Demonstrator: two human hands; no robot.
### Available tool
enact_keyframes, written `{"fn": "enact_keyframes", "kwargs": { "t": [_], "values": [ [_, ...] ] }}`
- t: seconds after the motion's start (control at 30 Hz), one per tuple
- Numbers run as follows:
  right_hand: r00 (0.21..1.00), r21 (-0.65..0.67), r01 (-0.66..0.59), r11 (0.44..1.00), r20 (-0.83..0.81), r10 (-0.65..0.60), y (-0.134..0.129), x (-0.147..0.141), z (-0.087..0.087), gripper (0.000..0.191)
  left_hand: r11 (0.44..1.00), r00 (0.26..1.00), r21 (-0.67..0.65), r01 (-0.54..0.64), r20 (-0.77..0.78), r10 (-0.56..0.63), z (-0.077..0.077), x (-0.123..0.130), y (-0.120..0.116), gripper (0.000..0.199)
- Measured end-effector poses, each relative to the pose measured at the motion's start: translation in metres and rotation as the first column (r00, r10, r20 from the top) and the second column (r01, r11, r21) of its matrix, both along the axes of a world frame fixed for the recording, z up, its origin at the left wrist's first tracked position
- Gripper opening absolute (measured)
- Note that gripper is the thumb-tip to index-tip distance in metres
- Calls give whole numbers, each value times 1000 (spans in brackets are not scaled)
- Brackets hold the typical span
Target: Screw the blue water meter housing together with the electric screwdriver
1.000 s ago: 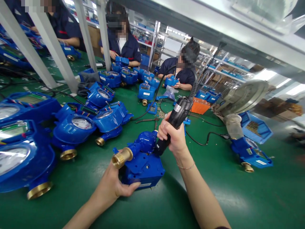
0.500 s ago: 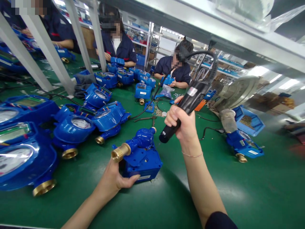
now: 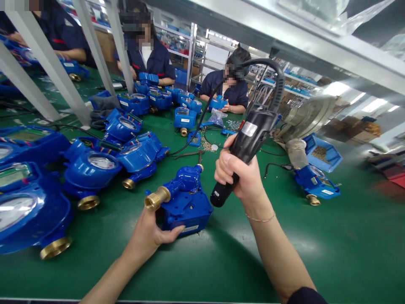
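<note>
Blue water meter (image 3: 185,215) lies in the left hand (image 3: 145,236), held over the green bench (image 3: 316,257). The hand cups it from below, with the fingers curled under the housing's lower edge. Its long axis runs slantwise across the view: the brass threaded fitting (image 3: 157,198) points left and slightly down, and the narrower far end points up and right.

Just beside the meter's right side, the right hand (image 3: 240,177) is closed in a firm fist around a black electric screwdriver (image 3: 249,141). The tool tilts with its nose down next to the housing, and its cord (image 3: 278,80) arcs over from the upper end.

Left of the meter, more blue water meters (image 3: 90,166) crowd together. Beyond it, small brass parts (image 3: 205,145) lie scattered, and a co-worker (image 3: 232,90) holds another blue meter (image 3: 218,102). To its right, a blue bin (image 3: 321,154) holds brass pieces.
</note>
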State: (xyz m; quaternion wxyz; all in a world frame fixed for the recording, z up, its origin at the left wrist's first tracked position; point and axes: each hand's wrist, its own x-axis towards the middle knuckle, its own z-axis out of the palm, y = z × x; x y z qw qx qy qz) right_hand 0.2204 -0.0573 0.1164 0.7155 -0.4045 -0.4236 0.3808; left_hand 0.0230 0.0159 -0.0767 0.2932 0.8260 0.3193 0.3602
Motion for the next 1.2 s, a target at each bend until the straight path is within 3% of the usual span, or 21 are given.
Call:
{"fn": "enact_keyframes", "kwargs": {
  "t": [0.1, 0.3, 0.6, 0.93, 1.07, 1.2],
  "values": [
    [1000, -27, 2, 1000, 4, -2, -1, -6, -14, 27, 1000, 1000, -2, -1, -10, 1, 0, 0, 0, 88],
    [977, -62, 208, 976, -29, -210, -4, -7, -26, 25, 1000, 1000, 30, 0, -14, 1, 1, 0, -1, 84],
    [991, -51, 10, 999, -136, -17, -8, 6, -31, 24, 987, 999, 159, -11, -32, 16, -1, 4, -3, 84],
    [986, -40, -125, 991, -116, 119, -3, 18, -27, 25, 991, 998, 132, -33, -45, 40, 5, 4, -4, 84],
    [994, -22, -91, 996, -65, 90, 2, 24, -13, 25, 994, 988, 26, -103, -111, 105, 13, 2, -17, 88],
    [997, 14, -80, 997, -17, 80, 7, 42, 20, 24, 995, 990, -64, -76, -123, 68, 21, -4, -42, 70]
  ]
}}
